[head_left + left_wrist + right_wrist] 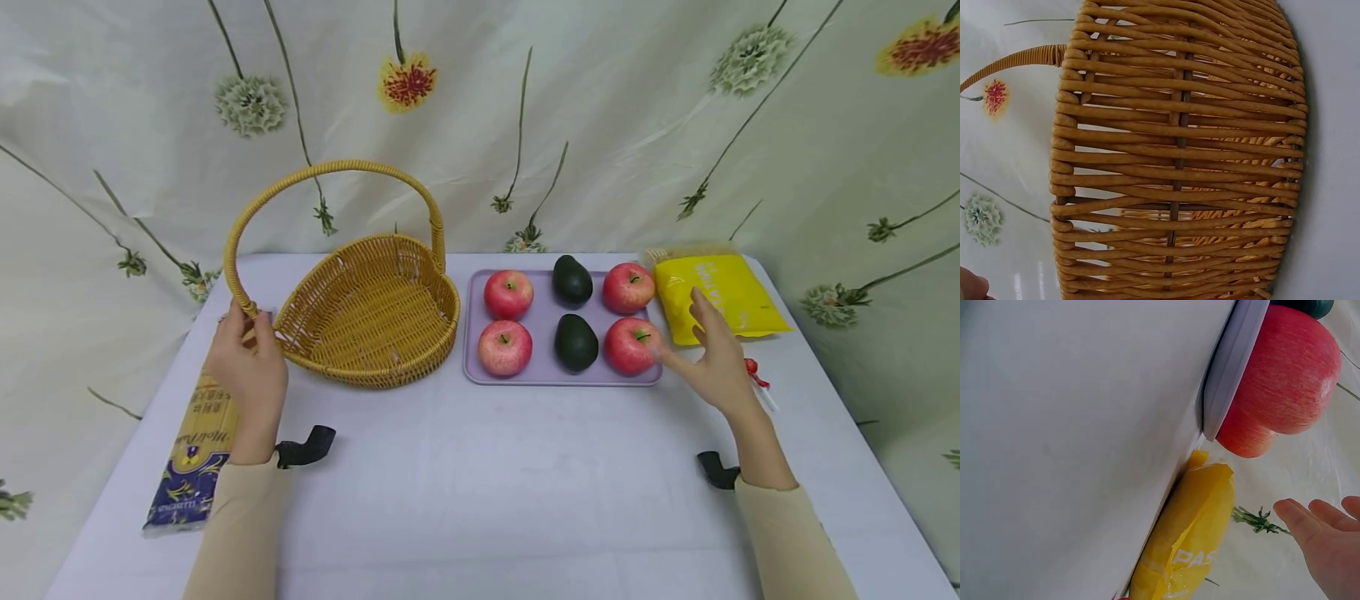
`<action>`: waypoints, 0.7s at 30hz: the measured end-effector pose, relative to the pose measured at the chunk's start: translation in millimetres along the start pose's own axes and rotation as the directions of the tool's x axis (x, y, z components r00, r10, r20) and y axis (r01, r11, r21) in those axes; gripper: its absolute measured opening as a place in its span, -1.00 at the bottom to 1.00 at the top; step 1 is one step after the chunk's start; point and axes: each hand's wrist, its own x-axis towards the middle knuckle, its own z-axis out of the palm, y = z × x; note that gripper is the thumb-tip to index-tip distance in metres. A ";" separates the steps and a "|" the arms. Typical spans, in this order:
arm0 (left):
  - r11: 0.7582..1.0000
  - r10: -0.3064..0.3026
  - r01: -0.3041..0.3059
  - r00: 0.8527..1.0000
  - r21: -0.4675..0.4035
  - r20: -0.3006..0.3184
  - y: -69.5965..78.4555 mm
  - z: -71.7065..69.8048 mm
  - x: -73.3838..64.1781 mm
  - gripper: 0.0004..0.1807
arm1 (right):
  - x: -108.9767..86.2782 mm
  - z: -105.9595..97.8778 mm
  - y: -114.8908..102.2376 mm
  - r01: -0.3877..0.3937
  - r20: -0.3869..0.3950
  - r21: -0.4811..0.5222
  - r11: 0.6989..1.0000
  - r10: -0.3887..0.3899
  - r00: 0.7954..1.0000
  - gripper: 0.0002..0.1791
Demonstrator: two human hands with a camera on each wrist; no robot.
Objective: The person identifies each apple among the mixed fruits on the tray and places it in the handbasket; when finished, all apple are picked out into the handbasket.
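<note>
the wicker basket [360, 308] sits on the worktop [480, 475], left of the tray [543, 325], mouth upward, long axis roughly left to right, handle [337, 167] arching above. the left hand [251, 362] has its grip pinched on the handle's left end; the right hand's [712, 367] grip is spread apart by the front right apple [626, 346].
</note>
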 end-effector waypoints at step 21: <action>0.999 0.044 -0.044 0.999 0.012 -0.012 -4.1 0.3 0.4 -0.63 | 5.6 10.0 3.4 -0.179 0.221 0.087 0.980 0.156 0.963 0.10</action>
